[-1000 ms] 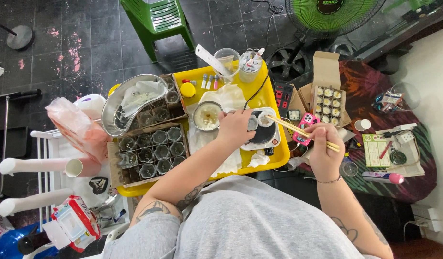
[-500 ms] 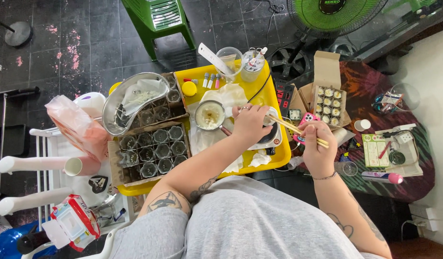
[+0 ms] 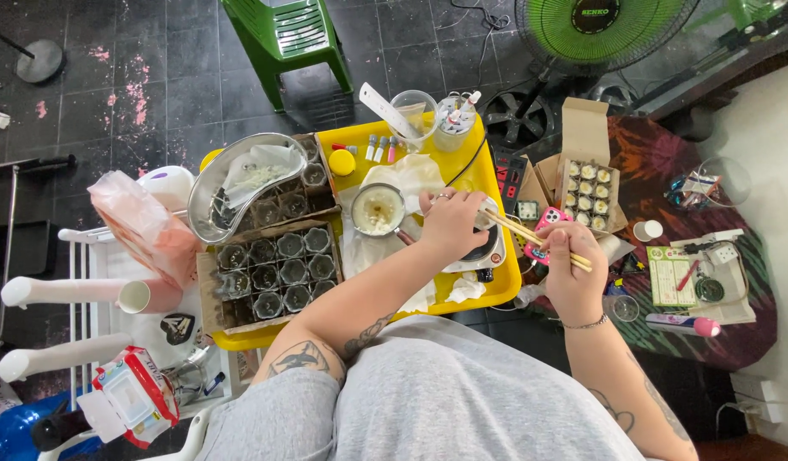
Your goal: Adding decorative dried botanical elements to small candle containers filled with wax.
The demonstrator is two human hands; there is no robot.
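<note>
Right hand (image 3: 573, 277) pinches chopsticks (image 3: 531, 232); left hand (image 3: 452, 224) apparently on hotplate (image 3: 488, 252).

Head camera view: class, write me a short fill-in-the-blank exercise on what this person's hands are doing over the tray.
1. The right hand holds a pair of wooden ____.
2. The left hand rests beside a small pot on a ____ tray.
3. Beyond the tray stands a green plastic ____.

Missing words: chopsticks; yellow; chair
</note>
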